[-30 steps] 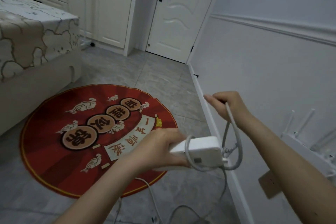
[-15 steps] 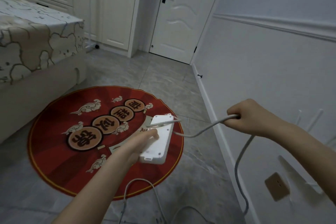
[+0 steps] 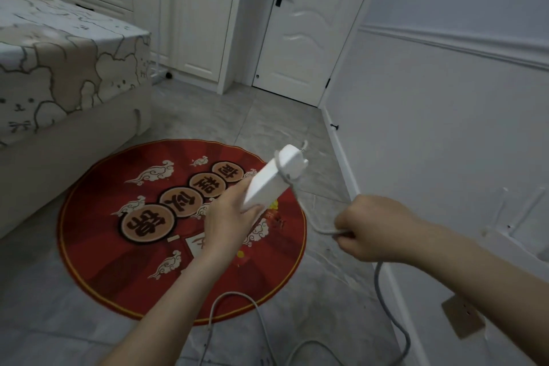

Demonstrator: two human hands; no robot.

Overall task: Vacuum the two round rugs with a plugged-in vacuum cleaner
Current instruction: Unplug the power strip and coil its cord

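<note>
The left hand (image 3: 228,218) grips a white power strip (image 3: 273,178) above the round red rug (image 3: 118,249) on the floor; the right hand (image 3: 371,230), fist closed, clutches its grey cord (image 3: 389,309).

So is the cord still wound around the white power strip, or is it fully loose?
Partly wound: one loop of cord still crosses the power strip near its far end.

A round red rug (image 3: 124,246) with gold edging, white clouds and dark characters in tan circles lies flat on the grey floor beside the bed. A white power strip (image 3: 271,180) is held tilted above the rug's right part, one loop of its grey cord (image 3: 386,300) wound round its far end. The cord trails down to the floor.
</note>
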